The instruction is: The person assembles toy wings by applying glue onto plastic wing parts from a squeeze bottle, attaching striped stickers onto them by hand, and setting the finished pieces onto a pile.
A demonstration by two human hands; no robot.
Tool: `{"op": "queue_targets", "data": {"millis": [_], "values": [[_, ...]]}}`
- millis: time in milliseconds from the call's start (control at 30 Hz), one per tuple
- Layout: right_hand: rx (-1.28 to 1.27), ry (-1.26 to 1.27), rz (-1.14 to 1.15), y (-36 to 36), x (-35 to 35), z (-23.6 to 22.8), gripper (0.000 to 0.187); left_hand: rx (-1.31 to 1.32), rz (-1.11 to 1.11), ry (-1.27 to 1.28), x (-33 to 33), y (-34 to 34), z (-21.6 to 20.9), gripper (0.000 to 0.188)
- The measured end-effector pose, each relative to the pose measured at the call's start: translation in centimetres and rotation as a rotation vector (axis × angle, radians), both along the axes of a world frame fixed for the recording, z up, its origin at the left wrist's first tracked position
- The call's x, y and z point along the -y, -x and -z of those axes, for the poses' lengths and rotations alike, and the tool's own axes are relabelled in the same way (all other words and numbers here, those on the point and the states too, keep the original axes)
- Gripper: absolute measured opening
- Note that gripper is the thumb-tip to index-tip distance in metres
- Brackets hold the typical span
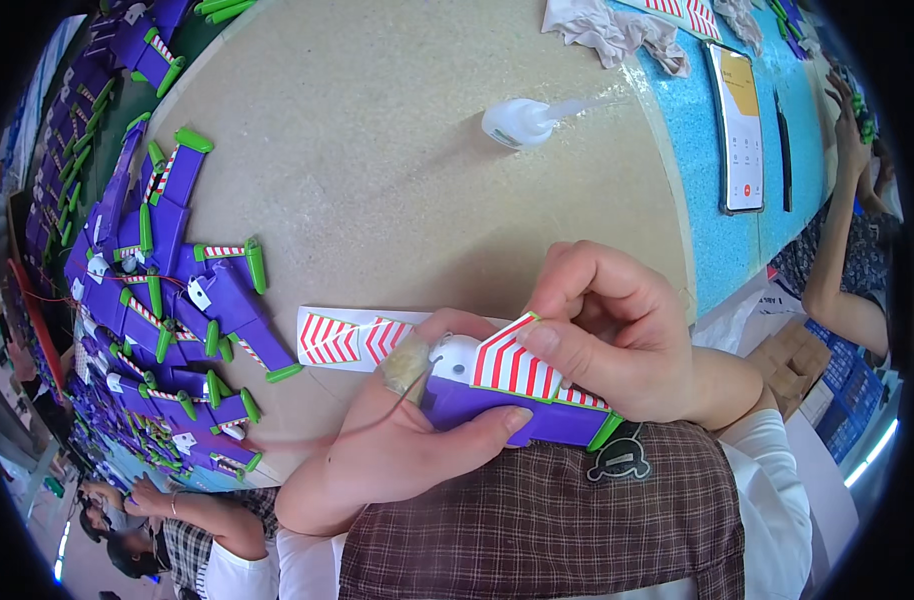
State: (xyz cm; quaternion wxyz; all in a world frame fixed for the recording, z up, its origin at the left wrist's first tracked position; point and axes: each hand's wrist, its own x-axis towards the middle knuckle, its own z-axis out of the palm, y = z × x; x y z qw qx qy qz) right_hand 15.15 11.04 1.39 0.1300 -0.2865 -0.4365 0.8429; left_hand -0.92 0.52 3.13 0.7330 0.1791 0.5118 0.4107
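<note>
Piece sits at the near side of the table, just beyond my apron; it lies along my left hand, between thumb and fingers, its green end running out to the right below my right hand. Sticker spans the far side of the piece, under the right thumb; how much of it is stuck down, I cannot tell. Materials: piece is smooth purple, looks like hard plastic, long and blocky, with a rounded white part at its left end. Sticker is flat, white with red slanted stripes, straight-edged, coming to a point at the far corner. Backing sheet lies just left of the work, pale, thin, with red chevrons. Thin wire crosses my left hand; a worn yellowish wrap circles one finger. Apron is brown checked cloth. More purple pieces heap at the left, green-tipped, tangled. Translucent bottle on its own farther off; phone on the blue mat at far right. Grip: left clamped on the piece, thumb along its near face; right thumb and forefinger together, pinching the sticker's far corner.
</note>
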Motion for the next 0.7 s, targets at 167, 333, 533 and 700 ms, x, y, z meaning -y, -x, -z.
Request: {"op": "queue_targets", "data": {"millis": [167,333,533,700], "values": [[-0.006,-0.015,-0.018,0.2,0.0,0.4,0.008,0.01,0.014,-0.012,-0.2,0.4,0.2,0.041],[0.051,-0.24,-0.082,0.0,-0.3,0.5,0.009,0.056,-0.033,0.026,-0.3,0.3,0.4,0.036],[0.152,-0.695,0.193,1.0,-0.6,0.4,0.055,-0.151,-0.137,-0.129,0.6,-0.5,1.3,0.032],[0.145,-0.65,-0.31,-1.4,-3.7,-0.8,0.05,0.016,-0.374,-0.16,1.1,0.6,1.0,0.025]]}}
